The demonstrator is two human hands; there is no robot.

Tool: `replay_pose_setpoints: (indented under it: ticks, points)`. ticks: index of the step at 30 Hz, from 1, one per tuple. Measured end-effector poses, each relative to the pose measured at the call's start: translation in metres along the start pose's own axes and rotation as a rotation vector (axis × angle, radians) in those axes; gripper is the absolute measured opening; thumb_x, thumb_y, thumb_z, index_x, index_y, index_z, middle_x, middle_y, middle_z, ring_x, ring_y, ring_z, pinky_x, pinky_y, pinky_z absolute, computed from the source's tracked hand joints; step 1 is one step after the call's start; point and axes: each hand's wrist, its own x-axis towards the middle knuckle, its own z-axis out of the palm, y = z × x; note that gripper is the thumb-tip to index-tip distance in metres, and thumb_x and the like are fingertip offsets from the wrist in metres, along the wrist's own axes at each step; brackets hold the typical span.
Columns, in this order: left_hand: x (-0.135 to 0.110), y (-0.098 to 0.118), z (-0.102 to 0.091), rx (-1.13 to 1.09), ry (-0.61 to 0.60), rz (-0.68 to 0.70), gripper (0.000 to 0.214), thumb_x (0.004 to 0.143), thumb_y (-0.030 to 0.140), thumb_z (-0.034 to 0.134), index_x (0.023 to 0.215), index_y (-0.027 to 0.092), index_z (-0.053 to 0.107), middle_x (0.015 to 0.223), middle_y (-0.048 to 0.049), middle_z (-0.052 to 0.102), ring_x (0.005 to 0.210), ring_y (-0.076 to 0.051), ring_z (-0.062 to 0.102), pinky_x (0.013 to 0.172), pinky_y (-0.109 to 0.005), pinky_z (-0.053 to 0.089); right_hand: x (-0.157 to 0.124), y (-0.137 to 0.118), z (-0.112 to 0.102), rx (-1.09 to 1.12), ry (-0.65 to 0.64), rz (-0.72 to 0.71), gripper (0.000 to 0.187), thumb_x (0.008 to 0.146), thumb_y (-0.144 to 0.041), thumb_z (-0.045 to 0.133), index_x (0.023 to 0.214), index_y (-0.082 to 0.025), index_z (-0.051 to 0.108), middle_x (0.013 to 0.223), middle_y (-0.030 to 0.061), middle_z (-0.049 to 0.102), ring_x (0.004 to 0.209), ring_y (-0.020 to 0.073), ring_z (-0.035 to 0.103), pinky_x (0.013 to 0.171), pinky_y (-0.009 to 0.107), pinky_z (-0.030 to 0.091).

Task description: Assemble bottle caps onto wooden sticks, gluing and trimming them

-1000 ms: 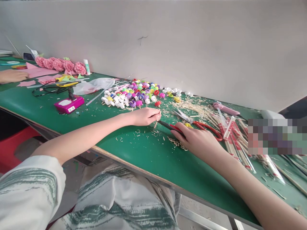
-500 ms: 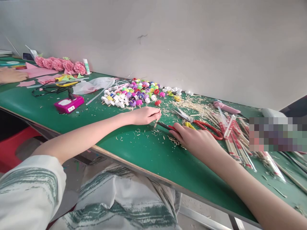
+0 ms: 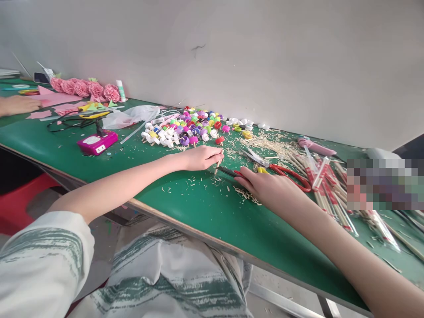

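Note:
My left hand (image 3: 203, 157) is closed, pinching a short wooden stick (image 3: 217, 168) whose lower end points down at the green table. From the right, my right hand (image 3: 266, 187) grips a knife (image 3: 229, 171) with a dark blade and red on its handle. The blade meets the stick close under my left fingertips. Pale wood shavings (image 3: 194, 182) lie scattered around both hands. Just beyond my left hand rests a red cap (image 3: 219, 140), in front of a heap of colourful plastic caps (image 3: 198, 126), some with sticks through them.
Red-handled scissors (image 3: 291, 174) lie open beyond my right hand. Bundled wooden sticks (image 3: 323, 190) and a pink tool (image 3: 316, 145) are at the right. Leftward are a magenta power box (image 3: 97, 142), a plastic bag (image 3: 130, 115), pink paper flowers (image 3: 81, 88) and another person's hand (image 3: 20, 105).
The view has shifted slightly. Both hands keep their grips, and the knife blade remains against the stick with little visible movement.

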Motion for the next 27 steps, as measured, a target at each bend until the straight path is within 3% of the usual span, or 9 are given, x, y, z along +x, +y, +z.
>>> replay_pose_setpoints:
  ticks: [9, 14, 18, 27]
  points:
    - [-0.001, 0.006, -0.003, -0.068, 0.021, -0.098, 0.035, 0.096, 0.036, 0.033, 0.078, 0.016, 0.055, 0.062, 0.0, 0.045, 0.055, -0.011, 0.041, 0.059, -0.029, 0.032, 0.006, -0.003, -0.016, -0.032, -0.148, 0.01, 0.047, 0.098, -0.044, 0.018, 0.102, -0.019, 0.058, 0.051, -0.0011, 0.045, 0.039, 0.0139, 0.03, 0.04, 0.024, 0.012]
    - [-0.001, 0.004, -0.003, -0.123, 0.035, -0.094, 0.042, 0.096, 0.043, 0.031, 0.078, 0.016, 0.058, 0.062, -0.0003, 0.047, 0.055, -0.011, 0.042, 0.06, -0.028, 0.034, 0.004, -0.004, -0.012, -0.042, -0.107, 0.006, 0.05, 0.098, -0.044, 0.015, 0.101, -0.019, 0.058, 0.049, -0.0015, 0.042, 0.038, 0.0143, 0.03, 0.04, 0.025, 0.012]
    - [0.0, 0.001, -0.002, -0.097, 0.048, -0.078, 0.048, 0.097, 0.048, 0.029, 0.076, 0.017, 0.059, 0.064, -0.0011, 0.05, 0.058, -0.013, 0.045, 0.062, -0.028, 0.035, 0.002, -0.004, -0.008, -0.063, -0.029, 0.004, 0.063, 0.096, -0.055, 0.008, 0.097, -0.018, 0.059, 0.05, 0.0007, 0.046, 0.038, 0.0139, 0.034, 0.043, 0.025, 0.01]
    - [0.0, 0.005, -0.001, -0.085, 0.05, -0.02, 0.043, 0.098, 0.042, 0.031, 0.076, 0.016, 0.058, 0.072, -0.0031, 0.056, 0.061, -0.012, 0.048, 0.065, -0.027, 0.035, 0.001, -0.004, -0.012, -0.082, -0.015, 0.021, 0.064, 0.097, -0.05, 0.003, 0.092, -0.019, 0.059, 0.05, 0.0047, 0.052, 0.037, 0.0136, 0.036, 0.047, 0.026, 0.008]
